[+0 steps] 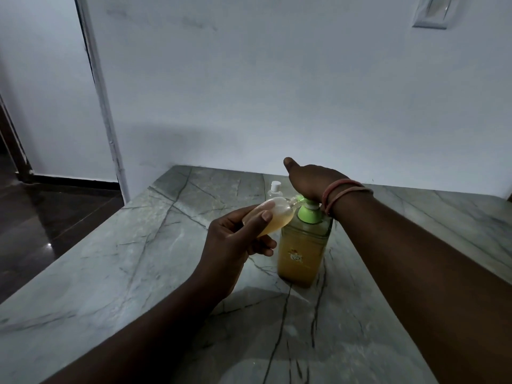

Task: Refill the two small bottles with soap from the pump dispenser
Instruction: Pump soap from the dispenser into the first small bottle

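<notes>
The scene is dim, with a cold grey-blue tone. A soft patch of light falls on the grey veined marble countertop (116, 261) near the translucent amber pump bottle with a green top (303, 245), which glows a little. Broad, soft shadows lie on the pale painted wall (277, 92) and on the counter below the arms. A small glare spot shines on the dark polished floor (50, 244). Straight lines bend near the edges, and the nearest forearms look slightly soft.

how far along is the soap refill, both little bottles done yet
Not yet. The left hand tilts one small bottle, already holding soap, at the dispenser spout while the right hand presses the pump. The capped bottle behind looks clear, so still to fill.
</notes>
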The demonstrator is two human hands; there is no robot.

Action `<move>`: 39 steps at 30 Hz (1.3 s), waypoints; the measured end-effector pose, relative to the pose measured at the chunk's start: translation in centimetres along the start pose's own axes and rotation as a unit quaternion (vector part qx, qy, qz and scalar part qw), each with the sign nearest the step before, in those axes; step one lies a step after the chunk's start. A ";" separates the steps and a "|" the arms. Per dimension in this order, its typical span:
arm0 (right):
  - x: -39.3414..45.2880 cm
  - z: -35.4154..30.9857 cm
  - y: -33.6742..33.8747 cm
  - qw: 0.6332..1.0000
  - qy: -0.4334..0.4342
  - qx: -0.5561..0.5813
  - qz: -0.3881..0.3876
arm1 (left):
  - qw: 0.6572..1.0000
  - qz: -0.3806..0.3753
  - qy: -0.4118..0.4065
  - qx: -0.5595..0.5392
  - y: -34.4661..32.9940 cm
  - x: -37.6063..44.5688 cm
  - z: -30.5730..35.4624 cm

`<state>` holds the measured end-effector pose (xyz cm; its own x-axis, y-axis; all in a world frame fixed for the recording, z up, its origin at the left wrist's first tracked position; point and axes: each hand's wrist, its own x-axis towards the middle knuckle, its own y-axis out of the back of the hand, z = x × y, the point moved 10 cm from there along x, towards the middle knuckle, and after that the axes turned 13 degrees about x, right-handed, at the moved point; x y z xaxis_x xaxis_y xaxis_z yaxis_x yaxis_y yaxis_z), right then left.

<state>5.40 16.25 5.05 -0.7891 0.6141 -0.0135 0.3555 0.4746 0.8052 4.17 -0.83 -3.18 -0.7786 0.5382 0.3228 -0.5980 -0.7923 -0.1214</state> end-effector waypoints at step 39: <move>-0.3 -0.8 0.6 1.000 0.027 -0.003 -0.007 | 1.000 0.002 -0.001 0.006 0.0 0.2 0.0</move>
<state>5.41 15.87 6.05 -0.8199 0.5724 0.0077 0.3413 0.4781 0.8092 4.00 -0.73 -3.14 -0.7808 0.5341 0.3241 -0.5922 -0.7980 -0.1116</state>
